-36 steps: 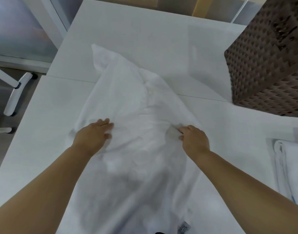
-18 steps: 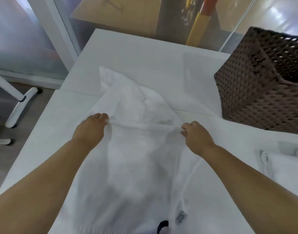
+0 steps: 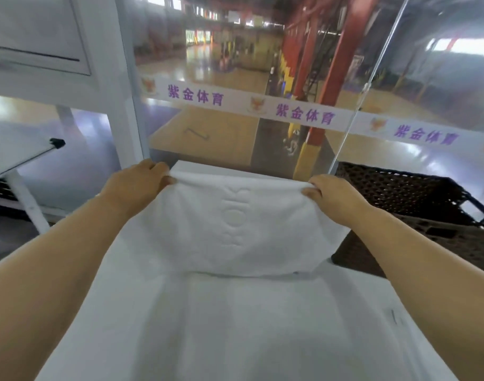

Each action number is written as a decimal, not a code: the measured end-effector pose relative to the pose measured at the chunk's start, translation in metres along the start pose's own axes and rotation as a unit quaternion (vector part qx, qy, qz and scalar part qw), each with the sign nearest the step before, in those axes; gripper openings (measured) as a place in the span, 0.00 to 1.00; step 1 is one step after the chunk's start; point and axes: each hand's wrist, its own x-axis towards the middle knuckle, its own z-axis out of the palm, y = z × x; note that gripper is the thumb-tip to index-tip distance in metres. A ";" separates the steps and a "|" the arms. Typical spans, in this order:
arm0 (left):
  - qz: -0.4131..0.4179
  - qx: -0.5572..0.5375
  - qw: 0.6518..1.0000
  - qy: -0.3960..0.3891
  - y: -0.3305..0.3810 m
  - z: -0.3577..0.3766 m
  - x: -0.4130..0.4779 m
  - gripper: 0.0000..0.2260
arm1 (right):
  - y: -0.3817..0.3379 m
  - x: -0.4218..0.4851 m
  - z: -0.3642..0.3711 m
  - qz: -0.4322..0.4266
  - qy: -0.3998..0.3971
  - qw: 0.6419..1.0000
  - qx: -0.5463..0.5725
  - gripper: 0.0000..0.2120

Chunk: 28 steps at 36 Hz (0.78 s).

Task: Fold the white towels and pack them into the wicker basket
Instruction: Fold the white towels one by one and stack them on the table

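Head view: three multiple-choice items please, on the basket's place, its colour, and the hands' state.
1. Where is the basket? A. right of the towel B. left of it C. on top of it
2. Basket colour? A. white B. dark brown C. red
3. How is the towel held? A. lying untouched B. by one hand C. both hands pinch its top edge

1 A: it stands past the right hand.
2 B: its weave is dark brown.
3 C: left hand and right hand each grip one end.
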 end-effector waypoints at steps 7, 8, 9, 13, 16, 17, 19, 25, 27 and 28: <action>0.010 0.026 0.977 0.212 0.023 -0.078 -0.016 0.08 | -0.010 -0.035 -0.087 -0.024 0.226 0.973 -0.025 0.09; -0.003 0.018 0.979 0.201 0.028 -0.086 -0.020 0.08 | -0.011 -0.042 -0.094 -0.001 0.222 0.975 -0.013 0.08; -0.025 -0.001 0.987 0.159 0.033 -0.094 -0.026 0.08 | -0.010 -0.049 -0.099 0.020 0.194 0.981 -0.009 0.07; -0.041 -0.014 0.999 0.019 0.048 -0.116 -0.059 0.06 | -0.012 -0.092 -0.108 0.036 0.126 0.990 -0.052 0.06; -0.036 -0.012 0.998 0.046 0.059 -0.129 -0.090 0.06 | -0.014 -0.129 -0.113 0.016 0.155 0.987 -0.029 0.07; -0.035 -0.016 0.998 0.050 0.062 -0.134 -0.099 0.06 | -0.014 -0.141 -0.116 0.014 0.142 0.990 -0.012 0.06; -0.031 -0.026 0.998 0.040 0.067 -0.146 -0.118 0.06 | -0.017 -0.165 -0.125 0.011 0.087 0.996 0.019 0.07; 0.005 -0.054 0.998 0.033 0.069 -0.166 -0.162 0.10 | -0.029 -0.227 -0.150 -0.005 -0.018 0.998 0.067 0.09; 0.005 -0.061 0.998 0.009 0.071 -0.169 -0.170 0.10 | -0.034 -0.240 -0.155 0.000 -0.050 0.996 0.070 0.09; 0.005 -0.064 0.998 -0.006 0.072 -0.170 -0.172 0.10 | -0.036 -0.245 -0.156 0.002 -0.061 0.996 0.071 0.09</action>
